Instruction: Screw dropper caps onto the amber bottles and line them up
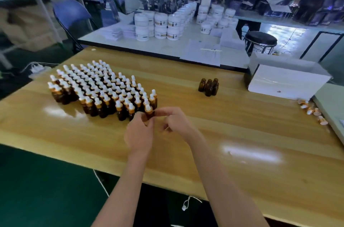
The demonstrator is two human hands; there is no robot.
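Note:
My left hand (139,133) grips an amber bottle (149,113) with a gold collar and white dropper bulb, held just in front of the lined-up block. My right hand (175,120) is beside it, fingers curled with the tips near the bottle's collar; whether they pinch it is unclear. A large block of capped amber bottles (100,87) stands in rows on the wooden table (223,133). Several uncapped amber bottles (209,86) stand in a cluster to the right. Loose dropper caps (310,111) lie at the table's right edge.
A white open box (286,79) sits at the table's far right. A second table behind carries white jars (163,25) and papers, where another person stands. A black stool (260,39) and a blue folding chair (71,14) stand beyond.

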